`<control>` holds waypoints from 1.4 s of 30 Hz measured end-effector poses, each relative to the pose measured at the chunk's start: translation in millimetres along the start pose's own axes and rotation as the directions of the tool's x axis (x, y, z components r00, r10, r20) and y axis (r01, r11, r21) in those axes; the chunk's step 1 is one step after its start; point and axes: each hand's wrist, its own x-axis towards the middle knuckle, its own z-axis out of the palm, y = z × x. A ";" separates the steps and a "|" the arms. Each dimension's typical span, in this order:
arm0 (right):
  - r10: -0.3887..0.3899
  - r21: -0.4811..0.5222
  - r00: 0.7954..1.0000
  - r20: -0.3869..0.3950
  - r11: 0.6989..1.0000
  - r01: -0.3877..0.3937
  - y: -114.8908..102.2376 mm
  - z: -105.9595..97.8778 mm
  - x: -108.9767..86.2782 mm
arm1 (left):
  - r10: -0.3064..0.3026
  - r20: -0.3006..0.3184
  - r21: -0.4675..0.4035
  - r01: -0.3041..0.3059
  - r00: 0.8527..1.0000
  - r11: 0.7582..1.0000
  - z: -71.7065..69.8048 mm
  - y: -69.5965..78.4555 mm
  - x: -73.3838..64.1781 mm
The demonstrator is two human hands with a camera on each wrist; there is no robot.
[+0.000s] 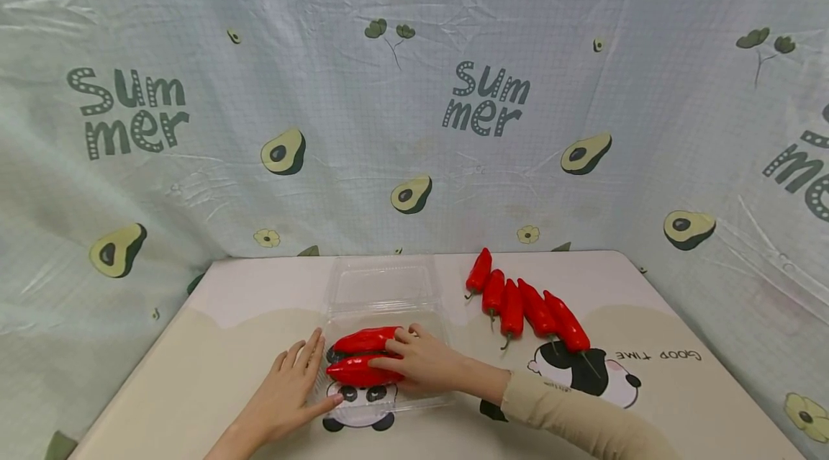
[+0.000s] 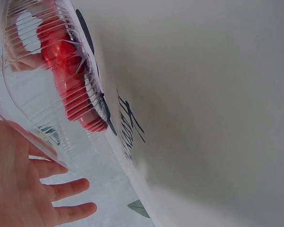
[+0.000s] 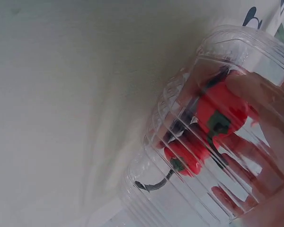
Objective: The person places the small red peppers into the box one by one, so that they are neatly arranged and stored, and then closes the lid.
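Observation:
Two glossy red chili peppers point(image 1: 363, 371) lie side by side in a clear plastic clamshell box point(image 1: 424, 402), tips to the left. My right hand point(image 1: 430, 359) reaches into the box from the right and holds the nearer pepper point(image 3: 220, 106), thumb on one side and fingers across the other. Its fingertips also overlap the farther pepper point(image 1: 365, 339). Through the ribbed wall, green caps and dark stems show. My left hand point(image 1: 288, 388) rests at the box's left edge, fingers straight and spread, with no pepper in it.
Several more red peppers point(image 1: 512, 309) lie in a slanting row right of the box, stems toward me. The box's lid point(image 1: 385, 283) is folded back behind it. A printed cloth point(image 1: 350, 107) hangs behind the table point(image 1: 194, 373), which bears panda and dog drawings.

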 end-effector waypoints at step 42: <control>0.073 0.054 0.997 -0.003 0.996 -0.073 7.4 -9.0 -4.8 | -0.004 -0.004 -0.023 0.004 1.000 1.000 -1.1 1.7 0.6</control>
